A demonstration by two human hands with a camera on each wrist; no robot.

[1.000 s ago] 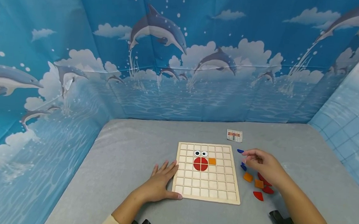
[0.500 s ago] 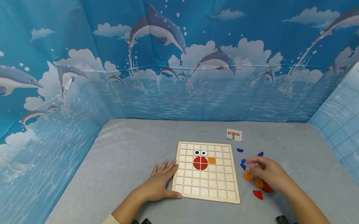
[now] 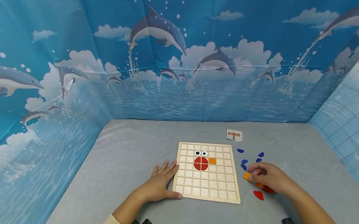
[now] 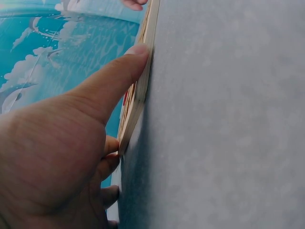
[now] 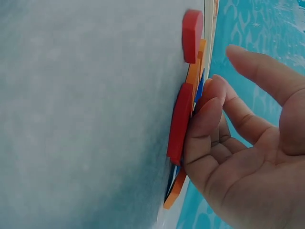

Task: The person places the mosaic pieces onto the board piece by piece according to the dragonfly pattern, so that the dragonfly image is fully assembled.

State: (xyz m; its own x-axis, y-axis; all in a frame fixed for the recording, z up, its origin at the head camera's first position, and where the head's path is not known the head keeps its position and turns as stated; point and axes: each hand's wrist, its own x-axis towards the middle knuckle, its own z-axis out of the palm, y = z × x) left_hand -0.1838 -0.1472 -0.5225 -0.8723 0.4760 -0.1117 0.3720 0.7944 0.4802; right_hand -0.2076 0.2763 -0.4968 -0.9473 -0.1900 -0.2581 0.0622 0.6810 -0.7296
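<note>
My left hand point(image 3: 159, 184) rests at the left side of a wooden grid board point(image 3: 222, 186), fingers spread and thumb at its front edge. In the left wrist view, the thumb point(image 4: 116, 71) lies against the board's rim point(image 4: 148, 47). On the board are two eye pieces point(image 3: 197, 153), red quarter-circles point(image 3: 197, 166) forming a disc, and one orange square point(image 3: 212, 161). My right hand point(image 3: 270, 177) hovers over loose pieces, fingertips beside an orange square tile point(image 3: 246, 176). The right wrist view shows loosely bent fingers near a red piece point(image 5: 181, 124), thumb apart, no piece pinched.
Several blue half-round pieces point(image 3: 240, 151) lie right of the board. A red quarter-circle point(image 3: 258, 195) sits nearest the front. A small printed pattern card point(image 3: 234, 135) lies behind the board on the grey cloth point(image 3: 140, 137). A dolphin-printed curtain point(image 3: 180, 98) stands behind.
My right hand has moved from the far blue pieces toward the orange and red ones, uncovering blue pieces behind it. The left hand and the pieces on the board stay put.
</note>
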